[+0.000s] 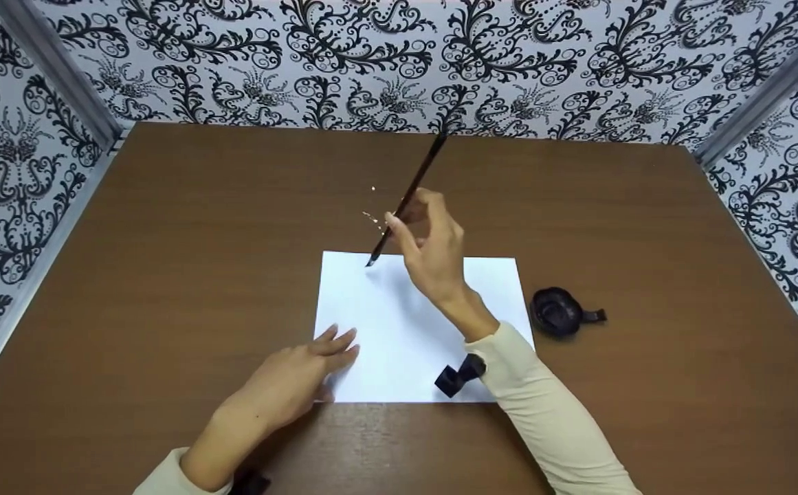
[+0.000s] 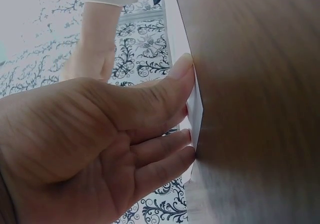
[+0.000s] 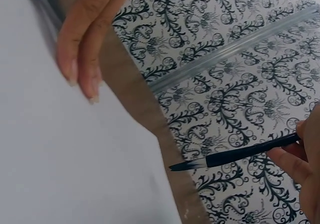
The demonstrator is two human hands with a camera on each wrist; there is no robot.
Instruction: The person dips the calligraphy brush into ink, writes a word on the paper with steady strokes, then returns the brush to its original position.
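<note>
A dark-handled paintbrush (image 1: 418, 177) is pinched between the thumb and fingers of my right hand (image 1: 434, 251). Its tip points down over the top left part of a white sheet of paper (image 1: 385, 323). In the right wrist view the brush (image 3: 230, 156) shows a pale band behind dark bristles. My left hand (image 1: 295, 378) rests with fingers extended on the sheet's lower left corner. Seen from the left wrist, the thumb and fingertips of that hand (image 2: 100, 139) touch the paper's edge. No marks show on the paper.
A small black dish with a short handle (image 1: 558, 313) sits just right of the paper on the brown wooden table (image 1: 199, 275). Small pale specks (image 1: 373, 218) lie beyond the sheet's top edge. Patterned walls (image 1: 371, 62) enclose the table's back and sides.
</note>
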